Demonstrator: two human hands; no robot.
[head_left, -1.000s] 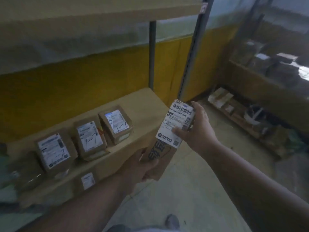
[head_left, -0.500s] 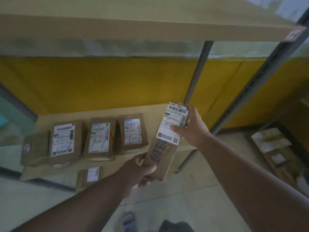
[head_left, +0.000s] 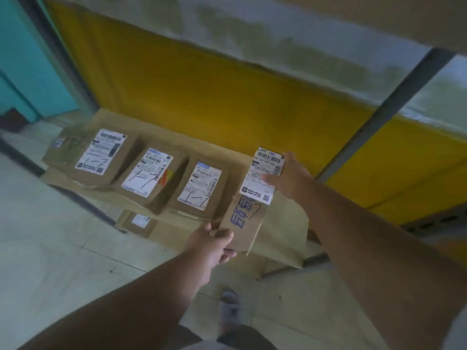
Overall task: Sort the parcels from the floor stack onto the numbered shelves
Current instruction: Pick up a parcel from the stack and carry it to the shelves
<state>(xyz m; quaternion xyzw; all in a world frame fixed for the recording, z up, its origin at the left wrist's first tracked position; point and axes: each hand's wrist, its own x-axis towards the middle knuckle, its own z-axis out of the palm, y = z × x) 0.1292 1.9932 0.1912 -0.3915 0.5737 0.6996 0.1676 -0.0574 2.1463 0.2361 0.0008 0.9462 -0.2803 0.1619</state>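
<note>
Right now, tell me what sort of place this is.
Probably a parcel sorting or storage room. Labelled cardboard parcels with handwritten numbers sit in a row on a low shelf of a metal rack, and both hands hold another barcoded parcel.

Yellow wall (head_left: 202,92), pale tiled floor (head_left: 50,248)

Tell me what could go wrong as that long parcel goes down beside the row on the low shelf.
1. The held parcel is long; the left hand grips only its near corner and the right hand its far end, so it could twist or slip on release.
2. It hangs over the shelf's front edge, so set down here it may overhang and tip off.
3. It sits close to the nearest labelled parcel and could nudge that row.
</note>
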